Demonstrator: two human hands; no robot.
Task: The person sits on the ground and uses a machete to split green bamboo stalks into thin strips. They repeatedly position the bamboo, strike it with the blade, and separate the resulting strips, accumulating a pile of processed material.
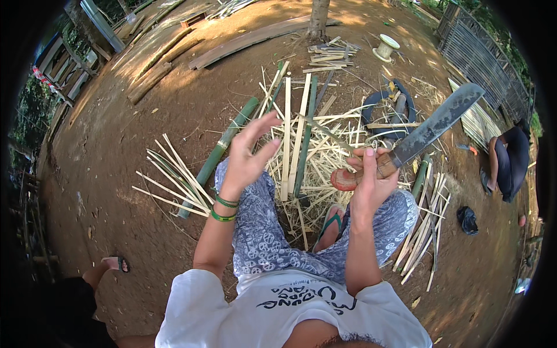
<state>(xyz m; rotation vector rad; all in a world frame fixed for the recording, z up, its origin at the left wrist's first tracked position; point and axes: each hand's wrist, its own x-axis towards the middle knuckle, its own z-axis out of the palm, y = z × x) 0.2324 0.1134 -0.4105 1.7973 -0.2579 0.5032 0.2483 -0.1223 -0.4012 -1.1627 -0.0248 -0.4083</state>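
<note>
My right hand (371, 182) grips a machete by its wooden handle (387, 165). The broad dark blade (438, 124) points up and to the right. A thin greenish strip (325, 132) runs to the fingers of that hand; whether they pinch it I cannot tell. My left hand (246, 156) is raised above my left knee, fingers apart and holding nothing. Between my knees stand long pale bamboo strips (286, 139) and a green-skinned strip (306, 136). Behind them is a heap of thin shavings (336, 153).
Beside my left knee lies a green bamboo pole (223, 143) with split strips (177, 180). More strips (423, 229) lie right, near a black bag (467, 220). A crouching person (510, 159) is far right; another (64, 307) is lower left. Ahead are a black ring (371, 104) and spool (385, 47).
</note>
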